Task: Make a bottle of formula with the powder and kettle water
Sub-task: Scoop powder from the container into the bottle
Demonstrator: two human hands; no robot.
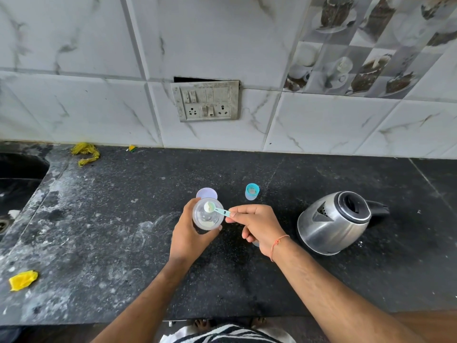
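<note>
Scoop (214, 209) in right grip (257, 225) tips over bottle (207, 214).

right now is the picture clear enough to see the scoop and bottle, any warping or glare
Head view: scoop and bottle sharp at centre; wide-angle warping bends the wall tiles and counter edge; soft even light, faint shadows; mild sheen on the kettle.
</note>
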